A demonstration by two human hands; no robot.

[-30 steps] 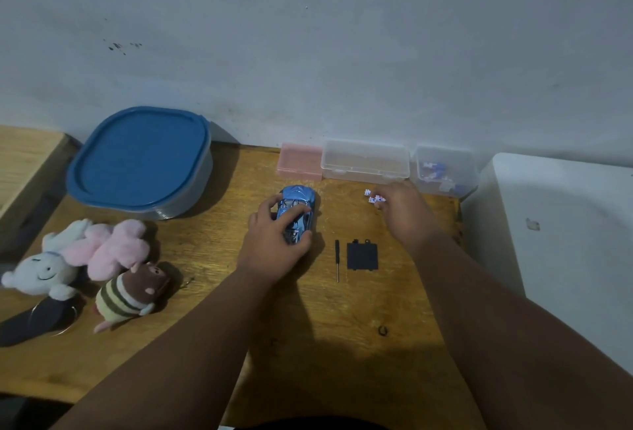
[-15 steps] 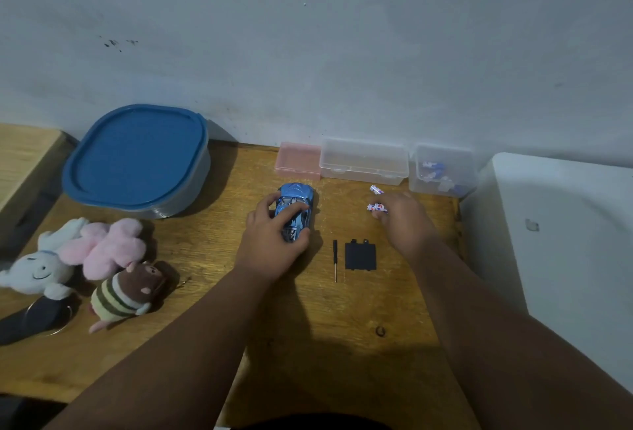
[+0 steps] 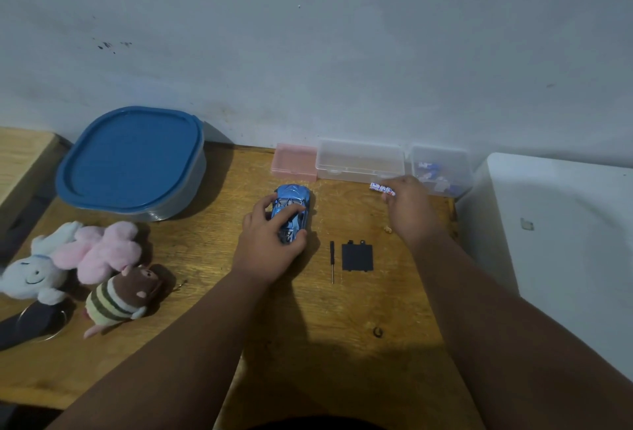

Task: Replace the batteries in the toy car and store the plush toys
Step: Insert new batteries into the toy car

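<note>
A blue toy car (image 3: 292, 205) stands on the wooden table (image 3: 308, 309), and my left hand (image 3: 270, 246) grips it from behind. My right hand (image 3: 409, 208) holds small white batteries (image 3: 382, 188) at its fingertips, just in front of the clear boxes at the wall. A black battery cover (image 3: 357, 257) and a small screwdriver (image 3: 332, 261) lie between my hands. Three plush toys lie at the left: a white one (image 3: 32, 275), a pink one (image 3: 101, 251) and a striped brown one (image 3: 120, 296).
A large container with a blue lid (image 3: 132, 160) stands at the back left. Against the wall sit a pink box (image 3: 294, 162), a clear box (image 3: 359, 160) and a clear box with batteries (image 3: 440, 171). A white surface (image 3: 565, 241) borders the table's right edge.
My right hand picked batteries off the table and moved back and right toward the clear boxes. My left hand stayed on the car.
</note>
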